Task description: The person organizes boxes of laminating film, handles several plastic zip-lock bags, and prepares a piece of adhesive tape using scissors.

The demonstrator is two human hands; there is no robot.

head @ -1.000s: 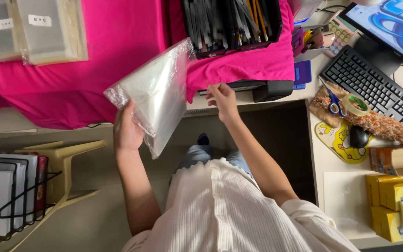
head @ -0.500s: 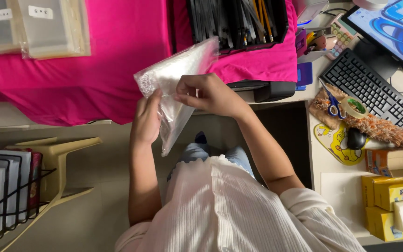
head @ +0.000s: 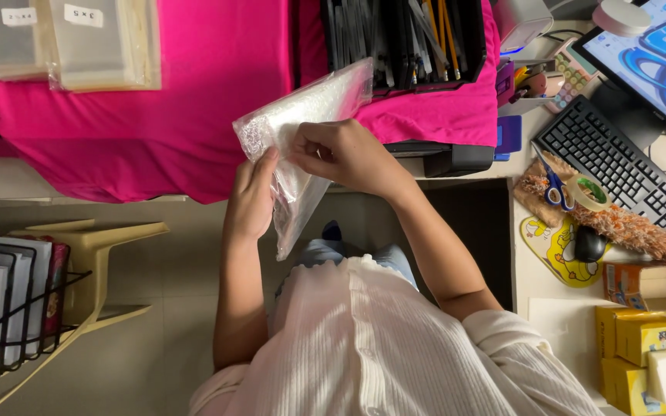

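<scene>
A pack of clear plastic bags (head: pixel 302 123) is held up in front of me, over the edge of a table draped in pink cloth (head: pixel 194 92). My left hand (head: pixel 252 196) grips the pack from below along its left edge. My right hand (head: pixel 344 154) pinches the pack near its middle, fingers closed on the plastic. The lower end of the pack hangs down between both hands, above my lap.
A black tray of pens and pencils (head: pixel 406 38) sits on the pink cloth; stacks of clear sleeves (head: pixel 79 42) lie far left. A keyboard (head: pixel 618 162), scissors (head: pixel 556 185), tape roll (head: pixel 587 192), mouse (head: pixel 589 243) and yellow boxes (head: pixel 645 339) are on the right. A beige stool with a wire rack (head: pixel 32 300) stands left.
My right hand came from the table edge onto the pack and now pinches it. The pack moved right and turned more edge-on; since half a second ago little has shifted.
</scene>
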